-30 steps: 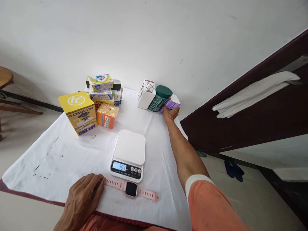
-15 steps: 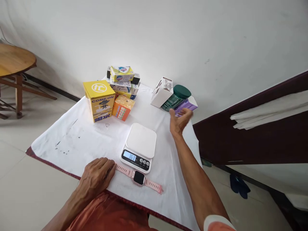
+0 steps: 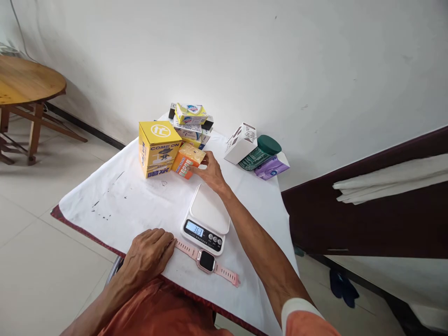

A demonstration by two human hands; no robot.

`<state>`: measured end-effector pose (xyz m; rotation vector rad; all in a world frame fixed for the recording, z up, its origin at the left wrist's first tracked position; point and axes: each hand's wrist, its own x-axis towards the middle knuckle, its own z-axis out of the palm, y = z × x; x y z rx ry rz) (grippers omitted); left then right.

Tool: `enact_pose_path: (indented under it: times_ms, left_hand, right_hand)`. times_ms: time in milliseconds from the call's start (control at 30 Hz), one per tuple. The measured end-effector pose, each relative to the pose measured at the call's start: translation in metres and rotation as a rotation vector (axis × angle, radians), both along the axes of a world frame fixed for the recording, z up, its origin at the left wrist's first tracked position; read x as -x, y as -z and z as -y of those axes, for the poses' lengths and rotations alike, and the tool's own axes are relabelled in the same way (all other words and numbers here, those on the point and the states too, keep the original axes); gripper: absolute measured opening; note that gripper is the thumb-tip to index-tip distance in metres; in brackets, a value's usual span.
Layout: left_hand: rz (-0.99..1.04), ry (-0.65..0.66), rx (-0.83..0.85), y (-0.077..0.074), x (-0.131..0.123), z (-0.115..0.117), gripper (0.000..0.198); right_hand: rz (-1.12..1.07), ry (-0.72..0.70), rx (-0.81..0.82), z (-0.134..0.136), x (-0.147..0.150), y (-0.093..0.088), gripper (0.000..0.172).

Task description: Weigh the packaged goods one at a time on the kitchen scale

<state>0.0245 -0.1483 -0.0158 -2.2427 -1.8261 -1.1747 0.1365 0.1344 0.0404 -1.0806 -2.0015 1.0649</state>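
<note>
My right hand point(image 3: 210, 173) reaches past the scale and grips a small orange box point(image 3: 185, 163), thumb on its front and fingers at its right side. The box stands against a large yellow box point(image 3: 159, 151) printed COME ON. My left hand point(image 3: 149, 254) rests at the table's front edge, fingers curled together with nothing visible in them. Its fingertips are by the strap end of a pink watch point(image 3: 206, 261) lying flat. Behind the watch sits a white kitchen scale point(image 3: 206, 210), its display reading 363; my right forearm hides part of its plate.
Several stacked cartons, a yellow soap box point(image 3: 191, 113) on top, stand at the back left. At the back right lean a white box point(image 3: 240, 144), a green-lidded jar point(image 3: 261, 151) and a purple pack point(image 3: 272, 167). A white cloth point(image 3: 115, 205) covers the table by the wall.
My right hand has moved left from beside the purple pack to the orange box and taken hold of it. My left hand stays put. The view has shifted slightly.
</note>
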Motion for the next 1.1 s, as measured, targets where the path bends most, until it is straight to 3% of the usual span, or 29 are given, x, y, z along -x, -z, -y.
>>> enact_pose_path:
  times_ms: [267, 433, 667, 867, 1100]
  left_hand:
    - [0.003, -0.010, 0.019, -0.002, -0.001, 0.000, 0.026]
    - [-0.007, -0.007, 0.024, -0.002, -0.001, 0.000, 0.023]
    - [-0.016, 0.007, 0.032, -0.003, 0.001, 0.000, 0.020]
    - [-0.012, 0.004, 0.048, -0.003, 0.002, 0.001, 0.022]
    - [-0.029, 0.004, 0.022, -0.003, 0.002, 0.000, 0.021]
  right_hand:
    - [-0.072, 0.095, -0.038, 0.010, -0.015, -0.003, 0.072]
    - [-0.157, 0.114, -0.061, 0.026, -0.050, -0.024, 0.075]
    - [-0.102, 0.148, -0.070, 0.073, -0.108, -0.051, 0.075]
    - [-0.039, 0.164, 0.005, 0.107, -0.133, -0.039, 0.077]
    - [-0.051, 0.187, 0.051, 0.117, -0.138, -0.031, 0.076]
